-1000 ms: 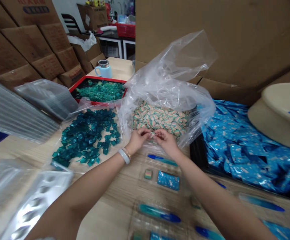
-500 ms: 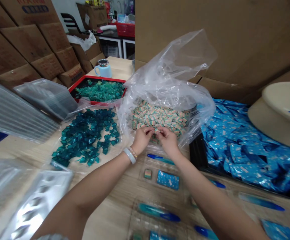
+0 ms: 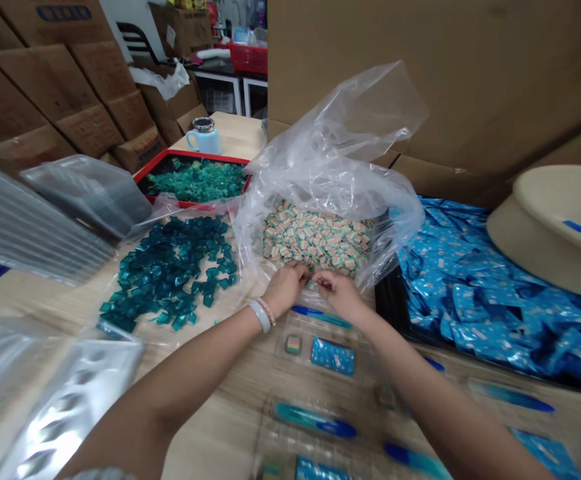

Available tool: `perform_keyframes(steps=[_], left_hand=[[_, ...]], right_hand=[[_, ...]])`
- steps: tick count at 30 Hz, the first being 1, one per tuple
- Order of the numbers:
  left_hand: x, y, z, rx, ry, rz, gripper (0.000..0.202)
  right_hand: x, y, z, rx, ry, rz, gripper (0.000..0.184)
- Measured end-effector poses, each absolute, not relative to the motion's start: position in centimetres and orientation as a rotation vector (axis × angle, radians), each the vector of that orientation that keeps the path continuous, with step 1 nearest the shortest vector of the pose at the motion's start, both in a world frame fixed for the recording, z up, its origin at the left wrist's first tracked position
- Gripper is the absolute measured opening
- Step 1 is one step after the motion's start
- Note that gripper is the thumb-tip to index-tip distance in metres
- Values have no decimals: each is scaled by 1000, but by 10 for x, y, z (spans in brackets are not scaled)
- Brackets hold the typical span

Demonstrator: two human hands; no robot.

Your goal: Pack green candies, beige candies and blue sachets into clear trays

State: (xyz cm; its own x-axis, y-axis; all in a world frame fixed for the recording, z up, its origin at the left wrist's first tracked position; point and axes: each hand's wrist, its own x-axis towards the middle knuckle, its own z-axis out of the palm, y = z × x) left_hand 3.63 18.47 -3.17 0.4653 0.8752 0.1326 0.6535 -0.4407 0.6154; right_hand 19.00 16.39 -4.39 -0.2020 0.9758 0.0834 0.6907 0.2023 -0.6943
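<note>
The left hand [image 3: 284,290] and right hand [image 3: 343,297] come almost together at the fingertips, thumbs and fingers bent in with little gap. A small pale-green piece [image 3: 311,284] shows between them; the fingers cover so much that I cannot tell whether either hand has it firmly pinched. Its long axis is likewise too hidden to read.

Touching distance beyond the fingertips lies a heap of small square blocks striped in peach, cream and teal green [image 3: 317,237], inside an open clear plastic bag [image 3: 350,153] whose mouth stands up behind. The blocks are jumbled, flat faces and striped edges turned every way.

Just on the near side of the grip, a clear moulded plastic tray [image 3: 306,347] carries a slim blue-and-teal pen [image 3: 323,316] lying roughly crosswise, its dark blue end to the left. Below the pen sit one striped block [image 3: 293,344], its bands running left to right, and a flat blue patterned packet [image 3: 333,356].

Farther to the grip's left spreads a pile of glossy dark-teal pieces [image 3: 170,267]; to its right, a black tray [image 3: 393,300] is piled with blue patterned packets [image 3: 465,280]. Well beyond, to the left, stand a red-rimmed tray [image 3: 157,158] of green pieces and a light-blue mug [image 3: 206,140].
</note>
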Motion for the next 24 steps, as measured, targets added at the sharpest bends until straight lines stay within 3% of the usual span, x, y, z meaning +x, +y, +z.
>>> perform_keyframes(steps=[4,10,14,19,24], left_hand=[[32,189,-33,2216,1202,573,19],[30,189,-30,2123,1146,567,21],[30,186,-32,2122,1100,577,15],[22,189,-33,2104,999,648,17],[14,201,-21,2186,1312,548,19]], right_hand=[[180,162,-38,-1588,-2034,580,24],[171,157,-37,-1745,-2124,343,19],[172,155,-39,-1687,-2075,393,27],[177,151,-39,-1587,-2102,377,12],[186,150,-38,-1581,-2060,480,14]])
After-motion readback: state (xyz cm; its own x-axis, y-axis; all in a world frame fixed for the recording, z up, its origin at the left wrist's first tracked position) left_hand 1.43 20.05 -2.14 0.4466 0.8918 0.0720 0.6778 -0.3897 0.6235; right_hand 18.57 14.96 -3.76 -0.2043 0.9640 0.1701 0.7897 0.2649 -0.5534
